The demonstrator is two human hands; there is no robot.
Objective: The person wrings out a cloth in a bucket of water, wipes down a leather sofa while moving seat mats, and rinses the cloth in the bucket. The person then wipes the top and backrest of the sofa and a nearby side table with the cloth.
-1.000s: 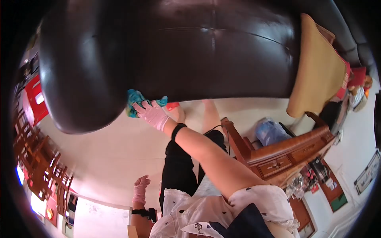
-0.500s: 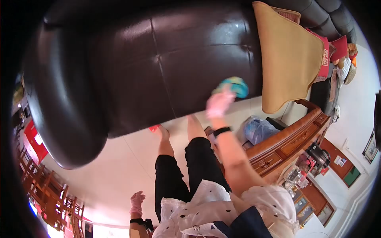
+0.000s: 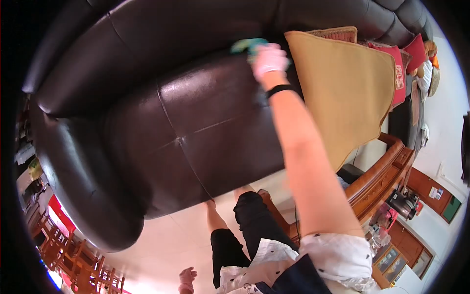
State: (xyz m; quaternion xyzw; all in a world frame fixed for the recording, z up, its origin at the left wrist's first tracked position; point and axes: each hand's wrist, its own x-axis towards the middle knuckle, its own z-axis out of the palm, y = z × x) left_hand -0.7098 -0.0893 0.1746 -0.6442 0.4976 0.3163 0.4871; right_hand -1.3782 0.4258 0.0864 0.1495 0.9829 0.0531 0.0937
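My right hand (image 3: 270, 59), in a pale pink see-through glove, presses a teal and yellowish-green cloth (image 3: 252, 45) against the dark brown leather sofa (image 3: 220, 132). It is at the back of the seat, close to where the backrest begins. Motion smears the cloth and fingers a little. A black band circles that wrist. My left hand (image 3: 187, 278), gloved the same way, hangs low beside my leg, with its fingers loosely apart and nothing in it. A tan mat (image 3: 342, 88) covers the seat just right of my right hand.
Red cushions (image 3: 415, 53) lie on the far right of the sofa. A carved wooden table (image 3: 374, 183) stands close at my right, with a dark kettle (image 3: 402, 205) beyond it. Wooden chairs (image 3: 81, 259) are at the lower left. The padded armrest (image 3: 83, 181) bounds the sofa's left.
My right hand has moved with the cloth from the seat's front edge to its back, arm stretched out. The view has shifted, showing more backrest. My left hand appears lower in view.
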